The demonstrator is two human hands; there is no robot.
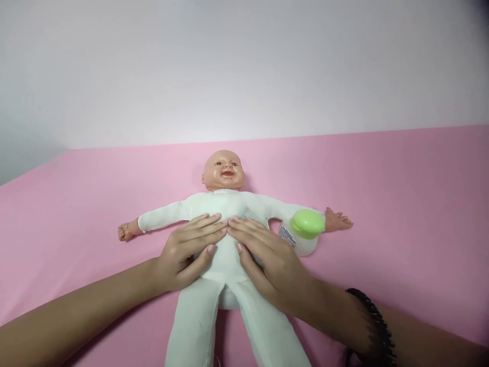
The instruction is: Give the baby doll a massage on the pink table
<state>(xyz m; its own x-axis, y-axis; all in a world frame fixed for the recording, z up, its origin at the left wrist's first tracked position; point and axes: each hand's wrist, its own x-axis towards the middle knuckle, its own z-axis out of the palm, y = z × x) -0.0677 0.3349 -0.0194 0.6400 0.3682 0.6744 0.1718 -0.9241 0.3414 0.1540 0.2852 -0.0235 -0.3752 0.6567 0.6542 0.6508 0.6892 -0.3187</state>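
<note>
A baby doll [225, 204] in a white cloth suit lies on its back on the pink surface [401, 204], head away from me, arms spread. My left hand [189, 250] lies flat on the doll's belly, fingers stretched out and pointing right. My right hand [263, 255] lies flat beside it, fingers pointing left, so the fingertips of both hands meet over the doll's chest. A white bottle with a green cap [305, 227] stands right next to the doll's outstretched arm on the right, close to my right hand. Neither hand holds anything.
The pink surface runs wide to both sides and ends at a plain pale wall [244, 66] behind the doll's head. A dark beaded bracelet [376, 321] sits on my right wrist.
</note>
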